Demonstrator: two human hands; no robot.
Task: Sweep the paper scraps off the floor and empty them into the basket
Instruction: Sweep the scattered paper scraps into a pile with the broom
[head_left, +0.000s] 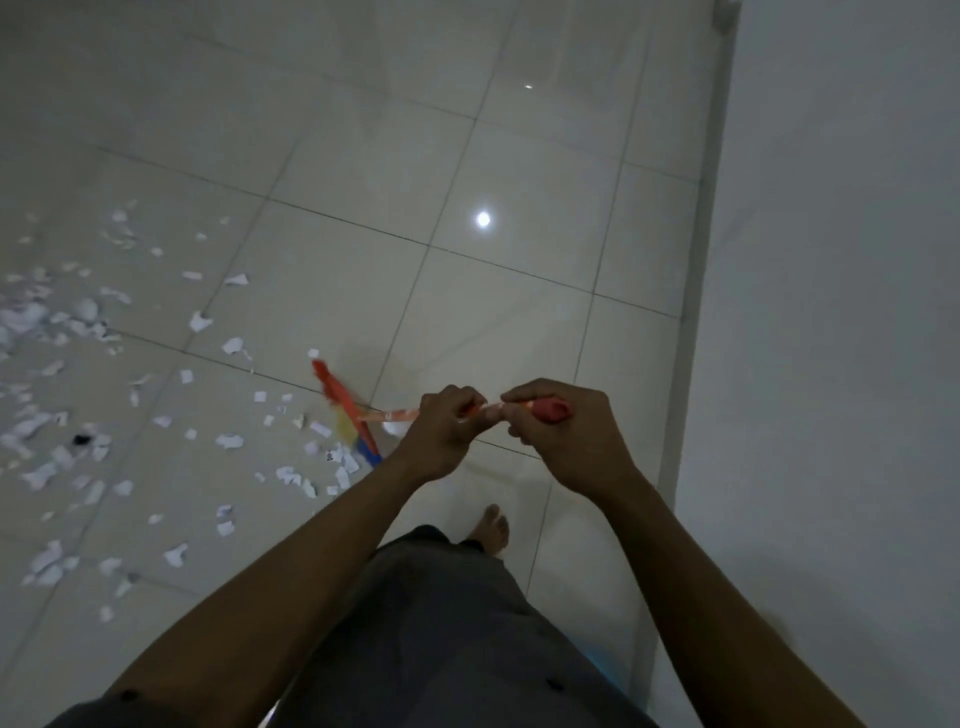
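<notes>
Two hands, left hand (445, 422) and right hand (557, 434), curl round the broom (340, 397) handle, its head down among paper scraps (78, 364) strewn toward the floor's (519, 312) left edge. What could go wrong? (EDITOR)

A hard stroke could scatter the light scraps wider. The basket is out of view, its contents unknown. (PHOTOGRAPHER)

Both bare forearms (322, 551) reach forward and down. The left grip (444, 423) and the right grip (563, 436) sit close together, fingers curled round a thin orange plastic broom handle (395, 414). One bare foot (493, 527) shows below them.
</notes>
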